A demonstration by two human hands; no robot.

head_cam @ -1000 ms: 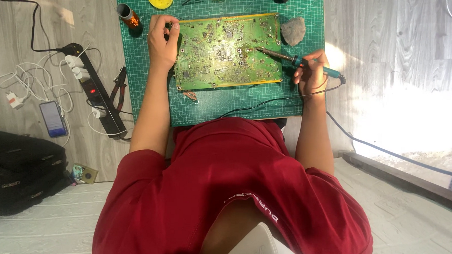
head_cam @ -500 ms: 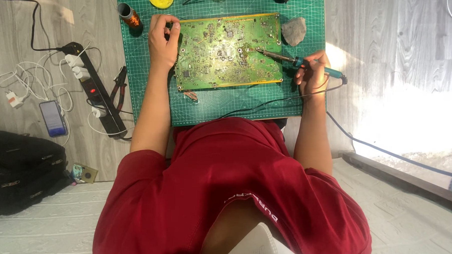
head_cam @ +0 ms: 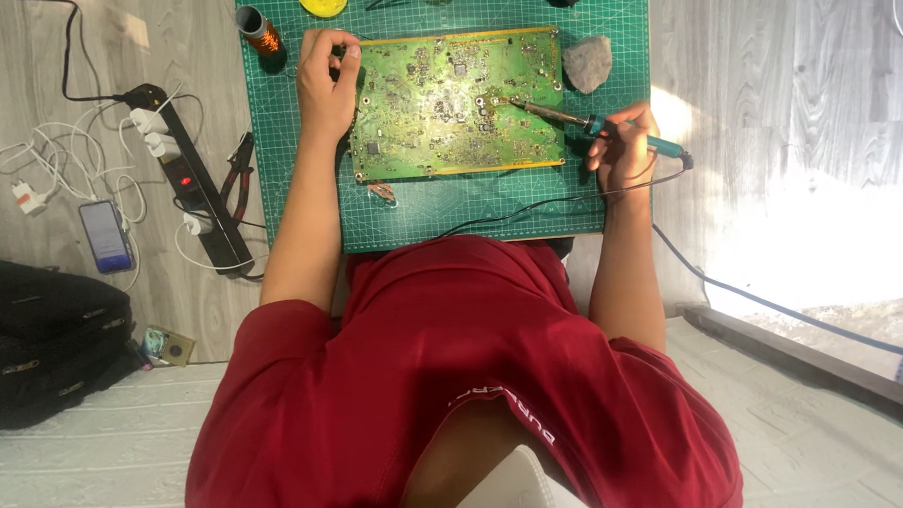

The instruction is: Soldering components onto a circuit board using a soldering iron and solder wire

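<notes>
I saw the green cutting mat with bare margin around the circuit board at its centre. My left hand gripped the board's left edge, fingers curled. My right hand, past the board's right edge, held the soldering iron, tip touching the board.

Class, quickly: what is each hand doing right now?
Left hand: closed on the left edge of the green rectangular circuit board.
Right hand: closed on the teal-handled soldering iron, tip on the board.
</notes>
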